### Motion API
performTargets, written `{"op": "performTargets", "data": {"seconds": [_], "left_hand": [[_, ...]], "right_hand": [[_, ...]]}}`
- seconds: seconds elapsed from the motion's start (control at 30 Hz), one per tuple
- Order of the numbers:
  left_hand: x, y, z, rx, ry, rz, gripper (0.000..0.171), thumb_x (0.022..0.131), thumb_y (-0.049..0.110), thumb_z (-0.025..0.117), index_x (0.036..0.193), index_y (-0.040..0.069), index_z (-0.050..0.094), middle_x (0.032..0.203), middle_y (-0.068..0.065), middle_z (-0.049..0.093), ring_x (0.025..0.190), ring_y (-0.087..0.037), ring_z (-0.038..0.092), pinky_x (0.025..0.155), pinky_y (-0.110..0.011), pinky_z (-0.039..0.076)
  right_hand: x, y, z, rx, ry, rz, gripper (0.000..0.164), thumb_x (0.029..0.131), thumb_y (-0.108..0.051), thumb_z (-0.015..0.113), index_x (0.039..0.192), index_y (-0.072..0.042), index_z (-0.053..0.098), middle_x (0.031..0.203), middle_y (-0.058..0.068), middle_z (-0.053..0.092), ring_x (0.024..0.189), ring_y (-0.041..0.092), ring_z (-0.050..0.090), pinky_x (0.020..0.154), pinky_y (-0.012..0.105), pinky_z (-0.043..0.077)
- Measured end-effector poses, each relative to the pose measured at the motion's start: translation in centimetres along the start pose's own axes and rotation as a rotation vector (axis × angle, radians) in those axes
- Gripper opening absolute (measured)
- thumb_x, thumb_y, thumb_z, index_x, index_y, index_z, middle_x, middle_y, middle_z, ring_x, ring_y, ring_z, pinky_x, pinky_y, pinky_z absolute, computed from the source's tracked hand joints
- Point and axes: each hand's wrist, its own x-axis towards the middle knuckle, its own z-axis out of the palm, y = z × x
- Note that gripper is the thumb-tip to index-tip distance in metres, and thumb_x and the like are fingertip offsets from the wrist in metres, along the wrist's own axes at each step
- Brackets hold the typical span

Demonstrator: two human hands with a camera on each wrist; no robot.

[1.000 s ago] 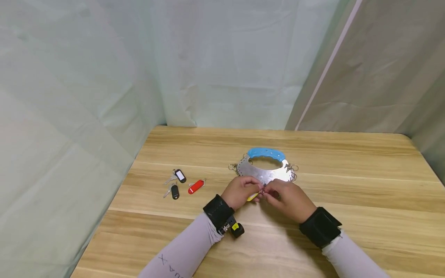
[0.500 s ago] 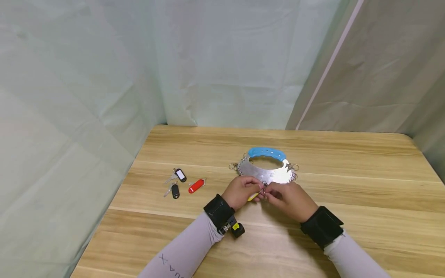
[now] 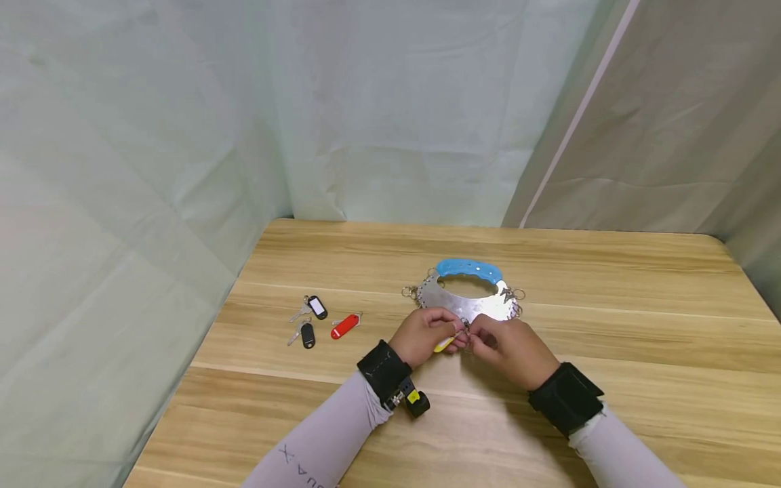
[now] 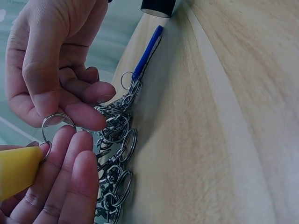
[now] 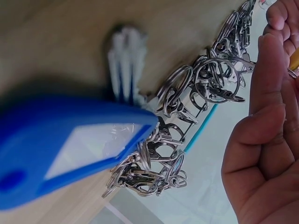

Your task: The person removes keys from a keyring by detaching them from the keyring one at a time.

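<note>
My left hand [image 3: 424, 335] pinches a yellow key tag [image 4: 18, 170] with a small metal loop at its end. A larger split ring [image 4: 43, 128] passes through that loop, and the fingertips of my right hand [image 3: 512, 349] pinch this ring. Both hands meet at the near edge of a curved metal plate [image 3: 448, 297] with a blue handle [image 3: 468, 270]. Rings and clasps [image 4: 114, 126] hang in a row along the plate's edge. In the right wrist view, a blue key tag [image 5: 60, 114] and a key [image 5: 126, 63] hang among them, close to the camera.
Left of the hands, two black key tags [image 3: 308, 335] and a red key tag [image 3: 345, 326] lie on the wooden table [image 3: 274, 407], each with a key. Pale curtains [image 3: 396, 115] surround the table's back and left sides.
Both hands stay almost in place at the plate's edge. My right fingertips have shifted slightly, and a bit more of the metal between the hands shows. The loose tags have not moved.
</note>
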Motion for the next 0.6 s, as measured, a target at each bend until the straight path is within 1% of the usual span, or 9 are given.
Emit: {"op": "performTargets", "data": {"seconds": [0.13, 0.17, 0.27, 0.37, 0.4, 0.47, 0.53, 0.6], "left_hand": [[-0.1, 0.3, 0.1, -0.001, -0.003, 0.002, 0.012, 0.093, -0.001, 0.055, 0.099, -0.011, 0.060, 0.088, -0.024, 0.066, 0.085, -0.039, 0.063, 0.076, -0.047, 0.051], [-0.2, 0.5, 0.1, 0.002, -0.005, 0.005, 0.012, 0.093, -0.002, 0.055, 0.099, -0.011, 0.060, 0.089, -0.025, 0.066, 0.086, -0.040, 0.062, 0.077, -0.047, 0.051], [-0.7, 1.3, 0.3, 0.033, -0.004, 0.019, 0.013, 0.093, -0.003, 0.055, 0.100, -0.012, 0.060, 0.090, -0.026, 0.065, 0.087, -0.042, 0.061, 0.077, -0.048, 0.051], [-1.2, 2.2, 0.5, 0.069, 0.001, 0.035, 0.013, 0.093, -0.002, 0.055, 0.100, -0.012, 0.061, 0.091, -0.026, 0.065, 0.086, -0.041, 0.061, 0.077, -0.047, 0.051], [-1.3, 2.4, 0.5, 0.075, 0.001, 0.040, 0.013, 0.093, -0.002, 0.055, 0.100, -0.012, 0.061, 0.091, -0.026, 0.065, 0.086, -0.041, 0.062, 0.077, -0.047, 0.051], [-1.5, 2.6, 0.6, 0.072, -0.003, 0.052, 0.013, 0.093, -0.003, 0.055, 0.100, -0.012, 0.060, 0.092, -0.027, 0.065, 0.087, -0.041, 0.061, 0.078, -0.047, 0.051], [-1.5, 2.6, 0.6, 0.053, -0.017, 0.061, 0.014, 0.093, -0.003, 0.054, 0.100, -0.013, 0.060, 0.093, -0.030, 0.063, 0.088, -0.043, 0.060, 0.079, -0.050, 0.049], [-1.5, 2.5, 0.6, 0.054, -0.024, 0.072, 0.014, 0.093, -0.003, 0.054, 0.101, -0.014, 0.059, 0.094, -0.030, 0.063, 0.089, -0.045, 0.060, 0.080, -0.052, 0.048]], "right_hand": [[0.1, 0.0, 0.0, -0.001, 0.000, 0.011, 0.008, 0.082, -0.012, 0.065, 0.084, -0.018, 0.060, 0.069, -0.017, 0.056, 0.062, -0.001, 0.052, 0.055, 0.025, 0.045], [0.1, 0.0, 0.0, -0.003, -0.001, 0.015, 0.006, 0.083, -0.013, 0.064, 0.084, -0.017, 0.060, 0.069, -0.016, 0.056, 0.062, -0.001, 0.053, 0.055, 0.025, 0.045], [0.0, 0.0, 0.1, -0.007, -0.004, 0.028, 0.005, 0.083, -0.012, 0.063, 0.084, -0.016, 0.060, 0.069, -0.015, 0.058, 0.063, 0.000, 0.053, 0.056, 0.026, 0.046], [0.0, 0.1, 0.1, -0.015, -0.005, 0.038, 0.005, 0.083, -0.010, 0.063, 0.084, -0.015, 0.060, 0.069, -0.014, 0.058, 0.062, 0.001, 0.053, 0.055, 0.026, 0.046], [0.0, 0.1, 0.1, -0.016, -0.004, 0.041, 0.008, 0.083, -0.009, 0.064, 0.085, -0.015, 0.060, 0.069, -0.014, 0.058, 0.062, 0.001, 0.053, 0.055, 0.027, 0.045], [0.0, 0.1, 0.1, -0.020, -0.004, 0.046, 0.007, 0.083, -0.009, 0.063, 0.085, -0.015, 0.060, 0.069, -0.013, 0.058, 0.062, 0.002, 0.052, 0.055, 0.027, 0.045], [0.0, 0.1, 0.1, -0.024, -0.006, 0.055, 0.005, 0.083, -0.010, 0.062, 0.085, -0.014, 0.060, 0.069, -0.013, 0.058, 0.061, 0.002, 0.052, 0.055, 0.027, 0.045], [0.0, 0.1, 0.1, -0.023, -0.008, 0.064, 0.005, 0.083, -0.010, 0.062, 0.086, -0.013, 0.060, 0.069, -0.013, 0.058, 0.061, 0.002, 0.052, 0.055, 0.027, 0.045]]}}
